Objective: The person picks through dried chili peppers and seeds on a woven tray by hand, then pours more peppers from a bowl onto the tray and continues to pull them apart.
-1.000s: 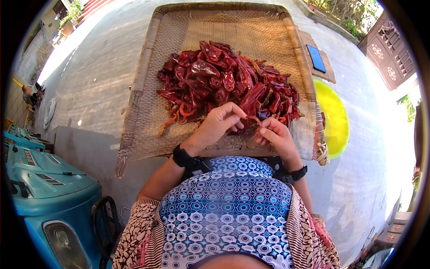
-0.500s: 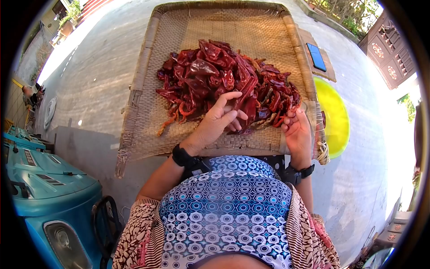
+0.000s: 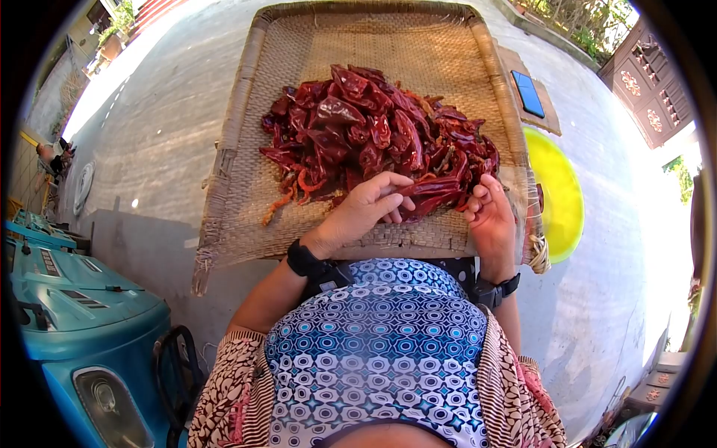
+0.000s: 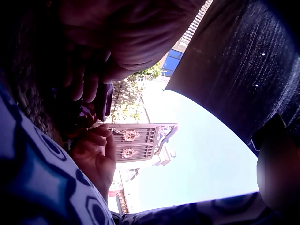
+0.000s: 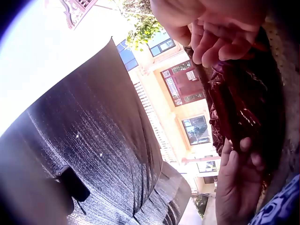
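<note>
A heap of dried red peppers (image 3: 340, 123) lies on the woven tray (image 3: 388, 45). My left hand (image 3: 362, 209) is at the heap's near edge, its thumb and fingers round the near end of a long red pepper (image 3: 433, 190) that slants to the right. In the right wrist view this left hand (image 5: 239, 180) is below the dark red peppers (image 5: 232, 110). My right hand (image 3: 493, 224) is palm up at the heap's right edge, fingers loosely curled, with nothing visible in them. The left wrist view shows the right hand (image 4: 98, 154) beside the dark peppers.
A yellow-green basin (image 3: 556, 198) stands right of the tray, partly behind its rim. A phone (image 3: 527, 94) lies on a board (image 3: 551, 119) at the upper right. A teal vehicle (image 3: 82, 299) stands at lower left.
My right hand went from beside the left hand out to the right edge of the heap, and the small twisted piece in its fingers is gone from view. The long pepper now leans right.
</note>
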A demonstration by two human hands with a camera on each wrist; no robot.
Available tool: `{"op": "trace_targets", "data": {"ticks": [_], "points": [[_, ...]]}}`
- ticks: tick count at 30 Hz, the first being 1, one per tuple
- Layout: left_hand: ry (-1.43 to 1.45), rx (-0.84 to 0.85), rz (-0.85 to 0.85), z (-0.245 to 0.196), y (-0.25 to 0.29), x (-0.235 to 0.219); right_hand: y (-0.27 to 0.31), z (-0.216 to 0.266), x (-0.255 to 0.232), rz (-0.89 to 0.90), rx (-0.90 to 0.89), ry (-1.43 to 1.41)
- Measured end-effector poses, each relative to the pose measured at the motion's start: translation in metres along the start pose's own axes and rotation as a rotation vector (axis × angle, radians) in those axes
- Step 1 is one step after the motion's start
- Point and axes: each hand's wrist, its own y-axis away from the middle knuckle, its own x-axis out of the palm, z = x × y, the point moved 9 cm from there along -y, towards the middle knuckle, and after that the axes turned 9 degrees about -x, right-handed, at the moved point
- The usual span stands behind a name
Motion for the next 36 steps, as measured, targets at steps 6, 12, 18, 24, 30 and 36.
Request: {"op": "trace_targets", "data": {"ticks": [6, 12, 18, 24, 30, 36], "points": [[-0.028, -0.003, -0.063, 0.006, -0.002, -0.006, 0.009, -0.012, 0.022, 0.101, 0.023, 0.309], [0.030, -0.009, -0.038, 0.005, -0.001, -0.003, 0.009, -0.012, 0.019, 0.094, 0.024, 0.284], [0.064, -0.023, -0.037, 0.005, -0.001, -0.006, 0.009, -0.014, 0.020, 0.112, 0.021, 0.280], [0.064, -0.001, -0.030, 0.004, 0.001, -0.005, 0.009, -0.014, 0.020, 0.126, 0.005, 0.280], [0.067, -0.015, -0.034, 0.005, 0.001, -0.006, 0.007, -0.017, 0.018, 0.139, 0.007, 0.326], [0.082, -0.029, -0.045, 0.008, 0.000, -0.008, 0.007, -0.018, 0.016, 0.130, 0.001, 0.348]]}}
